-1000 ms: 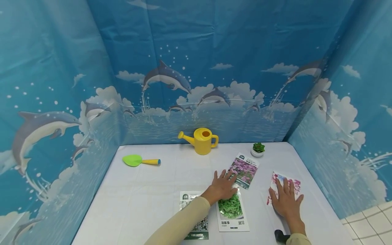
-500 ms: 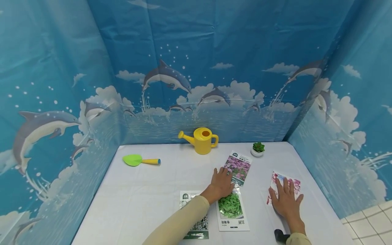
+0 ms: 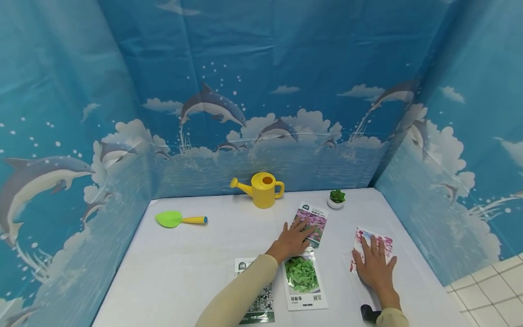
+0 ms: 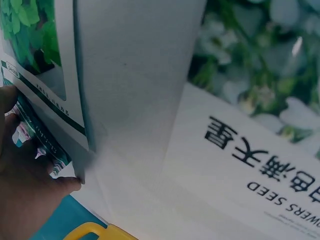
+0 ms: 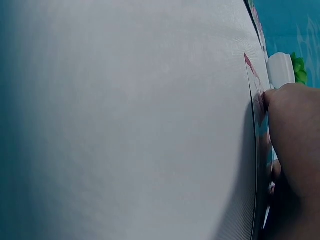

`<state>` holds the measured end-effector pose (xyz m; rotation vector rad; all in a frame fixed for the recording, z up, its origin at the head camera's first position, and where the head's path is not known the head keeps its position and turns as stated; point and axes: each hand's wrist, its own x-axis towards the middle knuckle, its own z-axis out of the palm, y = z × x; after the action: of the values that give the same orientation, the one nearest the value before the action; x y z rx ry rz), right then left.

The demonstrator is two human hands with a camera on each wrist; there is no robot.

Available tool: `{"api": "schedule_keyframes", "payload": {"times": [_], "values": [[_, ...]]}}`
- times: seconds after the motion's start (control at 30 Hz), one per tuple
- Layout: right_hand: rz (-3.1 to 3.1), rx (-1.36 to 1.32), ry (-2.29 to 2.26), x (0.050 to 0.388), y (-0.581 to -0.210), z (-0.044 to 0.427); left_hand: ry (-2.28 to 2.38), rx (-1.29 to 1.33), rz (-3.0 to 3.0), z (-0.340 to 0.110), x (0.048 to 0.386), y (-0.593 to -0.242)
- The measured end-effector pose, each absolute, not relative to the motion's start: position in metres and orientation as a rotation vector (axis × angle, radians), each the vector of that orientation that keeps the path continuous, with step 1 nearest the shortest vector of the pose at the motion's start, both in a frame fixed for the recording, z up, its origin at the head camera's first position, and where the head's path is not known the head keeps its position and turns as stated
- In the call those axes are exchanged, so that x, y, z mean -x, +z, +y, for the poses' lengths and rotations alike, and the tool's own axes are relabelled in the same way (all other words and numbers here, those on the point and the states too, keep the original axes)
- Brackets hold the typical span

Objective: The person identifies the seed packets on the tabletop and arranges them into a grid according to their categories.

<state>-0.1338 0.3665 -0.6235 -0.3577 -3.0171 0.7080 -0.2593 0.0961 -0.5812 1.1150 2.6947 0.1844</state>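
My left hand (image 3: pixel 292 240) lies spread on the lower left part of the purple-flower seed packet (image 3: pixel 316 221). Just below it is the green-leaf packet (image 3: pixel 302 275); both packets also show beside the hand (image 4: pixel 30 175) in the left wrist view. The white-flower packet (image 3: pixel 263 303) is partly hidden under my left forearm. My right hand (image 3: pixel 376 269) rests with fingers spread on the pink-flower packet (image 3: pixel 387 245), whose raised edge shows in the right wrist view.
A yellow watering can (image 3: pixel 263 190) stands at the table's back edge, with a small potted succulent (image 3: pixel 337 199) to its right. A green trowel with a yellow handle (image 3: pixel 170 219) lies at the back left. Dolphin-print curtains surround the white table (image 3: pixel 180 272).
The purple-flower packet has moved left and turned slightly with my left hand, whose fingers now spread over it. My right hand stays on the pink packet. The head view has shifted slightly.
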Motion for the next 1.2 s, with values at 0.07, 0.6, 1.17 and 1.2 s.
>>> {"api": "schedule_keyframes", "payload": {"times": [0.07,0.6,1.17,1.2], "values": [[-3.019,0.365,0.7,0.133,-0.624,0.367,0.193,-1.112,2.698,0.095,0.258,-0.582],[-3.008,0.344,0.712,0.132,-0.623,0.366,0.159,-0.937,2.721,0.085,0.254,-0.571],[-3.022,0.352,0.714,0.134,-0.625,0.367,0.337,-0.791,2.694,0.065,0.265,-0.592],[-3.026,0.35,0.714,0.135,-0.625,0.367,0.323,-0.784,2.699,0.063,0.263,-0.588]]}}
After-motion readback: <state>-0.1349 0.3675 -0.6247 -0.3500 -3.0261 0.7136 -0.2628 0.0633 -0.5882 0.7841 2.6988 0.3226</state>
